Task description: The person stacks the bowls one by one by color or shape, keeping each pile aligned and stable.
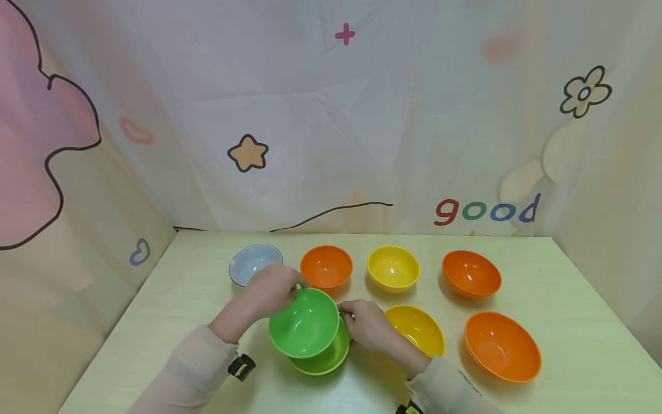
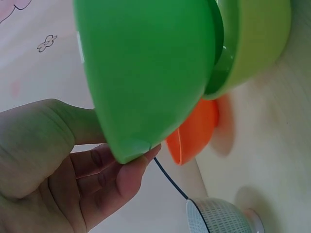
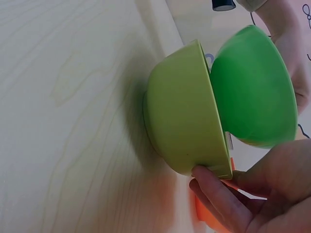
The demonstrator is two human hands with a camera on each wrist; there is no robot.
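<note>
My left hand point(image 1: 274, 288) pinches the rim of a bright green bowl point(image 1: 304, 323), which is tilted and held over a yellow-green bowl point(image 1: 331, 357). In the left wrist view, thumb and fingers of the left hand point(image 2: 73, 170) grip the edge of the green bowl point(image 2: 146, 73). The yellow-green bowl point(image 3: 184, 107) stands on the table, and my right hand point(image 3: 262, 194) pinches its rim between thumb and fingers. Part of its inside is hidden by the green bowl above.
At the back stand a pale blue-grey bowl point(image 1: 256, 261), an orange bowl point(image 1: 326, 267), a yellow bowl point(image 1: 393, 268) and another orange bowl point(image 1: 471, 273). A second yellow bowl point(image 1: 416, 328) is partly behind the right forearm. A larger-looking orange bowl point(image 1: 503, 347) sits front right. Printed cloth point(image 1: 331, 115) walls the table.
</note>
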